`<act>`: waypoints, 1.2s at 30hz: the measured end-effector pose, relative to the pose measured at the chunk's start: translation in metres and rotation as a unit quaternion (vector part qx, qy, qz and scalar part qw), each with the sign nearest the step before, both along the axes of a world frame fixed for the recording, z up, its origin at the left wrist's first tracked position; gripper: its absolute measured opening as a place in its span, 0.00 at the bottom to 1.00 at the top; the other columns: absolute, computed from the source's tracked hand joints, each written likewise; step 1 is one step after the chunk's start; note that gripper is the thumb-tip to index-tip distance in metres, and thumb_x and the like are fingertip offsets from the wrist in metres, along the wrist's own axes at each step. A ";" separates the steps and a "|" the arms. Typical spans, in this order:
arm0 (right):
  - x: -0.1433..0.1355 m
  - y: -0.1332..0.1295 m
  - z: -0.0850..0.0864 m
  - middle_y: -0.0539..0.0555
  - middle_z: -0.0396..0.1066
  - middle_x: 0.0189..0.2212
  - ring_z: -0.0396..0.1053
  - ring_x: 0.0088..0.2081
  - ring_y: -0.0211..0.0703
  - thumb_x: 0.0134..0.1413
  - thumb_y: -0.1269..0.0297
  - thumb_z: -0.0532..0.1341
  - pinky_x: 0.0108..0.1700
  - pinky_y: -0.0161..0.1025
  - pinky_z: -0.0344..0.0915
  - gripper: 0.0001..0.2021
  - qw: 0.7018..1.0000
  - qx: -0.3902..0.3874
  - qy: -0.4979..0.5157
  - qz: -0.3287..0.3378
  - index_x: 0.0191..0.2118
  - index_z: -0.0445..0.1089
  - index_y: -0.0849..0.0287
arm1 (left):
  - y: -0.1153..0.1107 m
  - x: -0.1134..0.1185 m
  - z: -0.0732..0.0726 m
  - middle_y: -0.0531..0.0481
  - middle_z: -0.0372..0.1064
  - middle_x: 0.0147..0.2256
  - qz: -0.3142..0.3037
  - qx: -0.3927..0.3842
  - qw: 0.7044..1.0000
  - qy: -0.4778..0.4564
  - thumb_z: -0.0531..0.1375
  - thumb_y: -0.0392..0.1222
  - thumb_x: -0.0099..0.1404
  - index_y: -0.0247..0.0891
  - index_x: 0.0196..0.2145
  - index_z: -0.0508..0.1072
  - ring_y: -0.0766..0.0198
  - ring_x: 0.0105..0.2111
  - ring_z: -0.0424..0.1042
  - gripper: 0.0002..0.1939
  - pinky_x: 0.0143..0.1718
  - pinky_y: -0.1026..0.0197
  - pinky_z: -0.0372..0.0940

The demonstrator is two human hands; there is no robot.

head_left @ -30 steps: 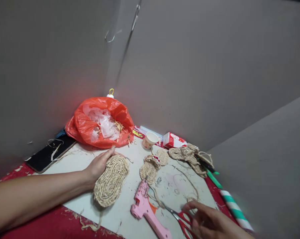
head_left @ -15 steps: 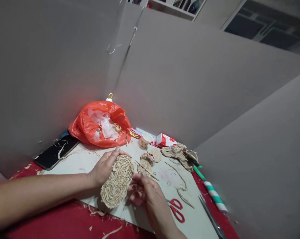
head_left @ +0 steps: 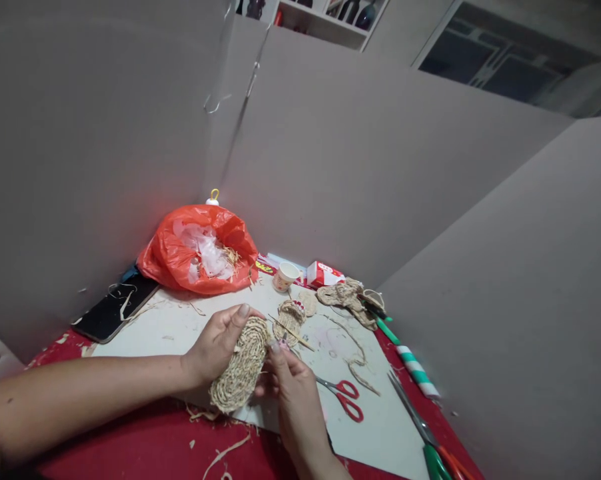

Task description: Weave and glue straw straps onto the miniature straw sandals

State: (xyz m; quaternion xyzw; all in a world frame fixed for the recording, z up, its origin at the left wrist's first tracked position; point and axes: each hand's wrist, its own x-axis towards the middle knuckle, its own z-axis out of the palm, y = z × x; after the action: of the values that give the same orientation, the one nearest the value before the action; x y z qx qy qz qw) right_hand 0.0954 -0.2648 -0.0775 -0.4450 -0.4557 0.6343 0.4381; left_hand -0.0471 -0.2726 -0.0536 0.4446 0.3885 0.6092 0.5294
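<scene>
An oval sole-shaped piece of woven straw (head_left: pixel 241 367) is tilted up above the white board. My left hand (head_left: pixel 214 347) grips its left side, thumb near the upper edge and the other fingers hidden behind. At its right edge, my right hand (head_left: pixel 293 383) is closed, thumb and forefinger pinched together; what lies between the fingertips is too small to make out. Just beyond the hands lie a small woven slipper (head_left: pixel 288 321) with red beads and a thin pointed stick (head_left: pixel 295 335). Red-handled scissors (head_left: pixel 348 399) rest to the right of my right hand.
Around the white board (head_left: pixel 380 433) are a red plastic bag (head_left: pixel 173 250), a black phone (head_left: pixel 113 313), a paper cup (head_left: pixel 285 277), a red-and-white box (head_left: pixel 324 273), woven straw pieces (head_left: pixel 345 293), a striped roll (head_left: pixel 417 371) and green-handled scissors (head_left: pixel 434 460). Grey walls rise behind.
My right hand has moved up along the woven piece's right edge, its thumb and forefinger now together. The woven piece is turned slightly narrower to the view. The camera view has shifted a little rightward.
</scene>
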 end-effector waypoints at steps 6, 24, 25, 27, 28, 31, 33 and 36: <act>-0.003 -0.003 0.002 0.50 0.72 0.22 0.68 0.21 0.40 0.47 0.46 0.66 0.23 0.33 0.64 0.18 0.994 -0.057 0.096 0.020 0.29 0.71 0.59 | 0.003 0.002 0.002 0.51 0.70 0.27 0.034 -0.001 0.999 0.006 0.52 0.60 0.64 0.35 0.39 0.72 0.63 0.27 0.68 0.24 0.32 0.63 0.63; 0.011 0.023 0.002 0.49 0.71 0.21 0.58 0.15 0.32 0.46 0.51 0.69 0.14 0.29 0.51 0.17 0.965 -0.034 0.258 0.014 0.34 0.74 0.61 | 0.008 0.005 0.003 0.48 0.72 0.28 -0.030 -0.032 0.998 0.049 0.60 0.52 0.62 0.34 0.29 0.75 0.63 0.30 0.69 0.17 0.37 0.62 0.63; 0.011 0.023 0.002 0.49 0.72 0.22 0.59 0.15 0.32 0.46 0.51 0.69 0.14 0.29 0.51 0.17 0.965 -0.036 0.260 0.016 0.34 0.74 0.61 | 0.007 0.007 0.002 0.48 0.72 0.28 -0.051 -0.042 0.997 0.036 0.61 0.51 0.61 0.34 0.30 0.76 0.64 0.30 0.69 0.16 0.37 0.63 0.63; 0.011 0.023 0.000 0.50 0.72 0.22 0.58 0.15 0.31 0.46 0.52 0.69 0.14 0.29 0.50 0.16 0.963 -0.041 0.264 0.017 0.34 0.74 0.61 | 0.004 0.012 0.002 0.47 0.74 0.29 -0.068 -0.054 0.996 0.008 0.63 0.51 0.60 0.34 0.33 0.77 0.63 0.31 0.70 0.15 0.37 0.62 0.64; 0.011 0.024 -0.001 0.50 0.72 0.22 0.58 0.15 0.31 0.46 0.53 0.69 0.14 0.28 0.50 0.16 0.963 -0.043 0.265 0.017 0.33 0.74 0.61 | 0.003 0.013 0.002 0.47 0.74 0.29 -0.070 -0.059 0.996 -0.001 0.63 0.50 0.60 0.35 0.34 0.77 0.62 0.31 0.70 0.15 0.36 0.61 0.65; 0.011 0.024 -0.002 0.50 0.73 0.22 0.58 0.16 0.31 0.46 0.52 0.69 0.14 0.28 0.48 0.16 0.964 -0.051 0.262 0.019 0.32 0.74 0.62 | 0.002 0.015 0.001 0.47 0.74 0.29 -0.066 -0.072 0.995 -0.007 0.64 0.51 0.59 0.34 0.34 0.78 0.62 0.29 0.71 0.15 0.35 0.60 0.66; 0.011 0.023 -0.001 0.50 0.72 0.22 0.59 0.17 0.32 0.45 0.52 0.70 0.15 0.28 0.49 0.16 0.964 -0.057 0.260 0.021 0.32 0.74 0.62 | 0.003 0.014 0.001 0.47 0.75 0.29 -0.061 -0.075 0.995 -0.001 0.64 0.51 0.58 0.34 0.35 0.78 0.62 0.29 0.71 0.16 0.35 0.60 0.66; 0.011 0.021 0.001 0.50 0.71 0.21 0.60 0.19 0.33 0.44 0.52 0.71 0.17 0.29 0.52 0.17 0.963 -0.062 0.263 0.027 0.31 0.74 0.62 | 0.004 0.012 -0.001 0.48 0.75 0.30 -0.049 -0.061 0.997 0.010 0.64 0.51 0.58 0.35 0.34 0.77 0.63 0.28 0.70 0.15 0.32 0.62 0.65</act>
State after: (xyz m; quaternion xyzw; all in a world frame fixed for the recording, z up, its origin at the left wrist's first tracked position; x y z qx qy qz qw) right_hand 0.1064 -0.2440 -0.0763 -0.2767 -0.2962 0.7674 0.4967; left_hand -0.0348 -0.2685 -0.0545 0.4359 0.4080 0.5530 0.5811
